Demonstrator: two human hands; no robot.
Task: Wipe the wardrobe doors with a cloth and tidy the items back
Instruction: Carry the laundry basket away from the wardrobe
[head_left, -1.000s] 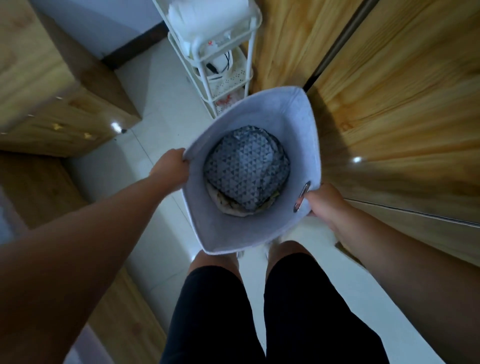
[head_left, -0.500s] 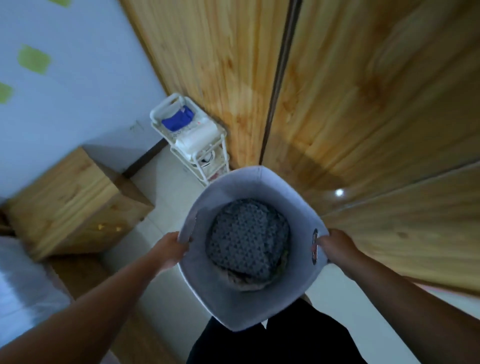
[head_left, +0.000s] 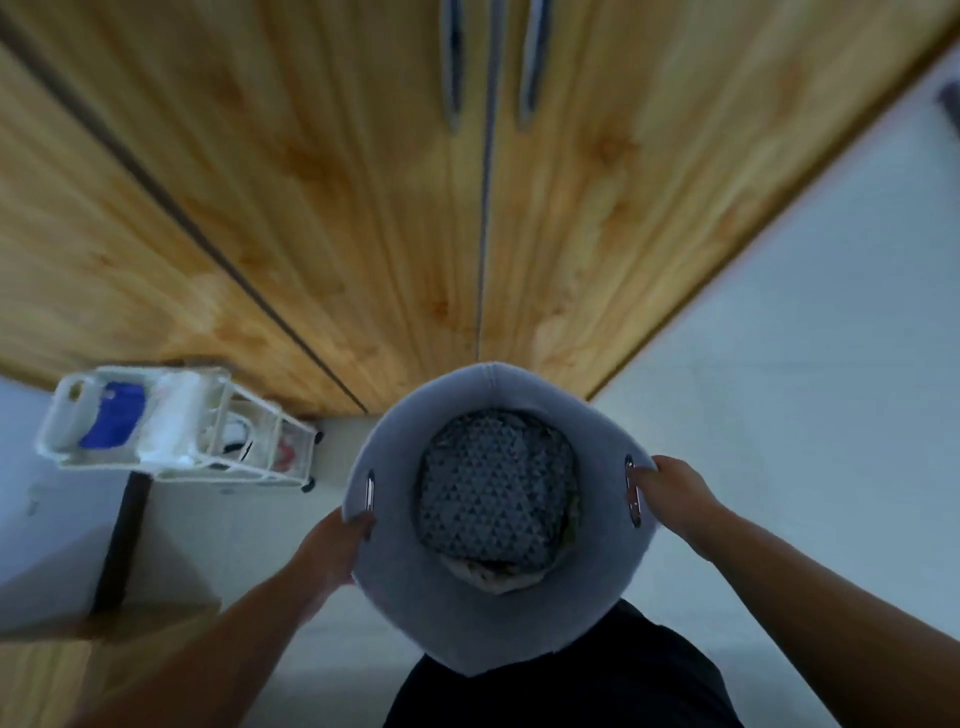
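Head view. You hold a grey felt basket (head_left: 467, 618) by its rim, in front of the closed wooden wardrobe doors (head_left: 363, 182). Your left hand (head_left: 337, 540) grips the left wall below a metal-ringed slot, fingers (head_left: 361, 521) curled over the edge. Your right hand (head_left: 670, 493) grips the right wall, fingers (head_left: 641, 475) at the opposite slot. Inside the basket lies a triangle-patterned grey bundle (head_left: 496, 483) on a pale item (head_left: 488, 574). To the left, a white trolley (head_left: 62, 415) stands on the floor (head_left: 779, 364); its top tray holds a blue item (head_left: 111, 421), blurred.
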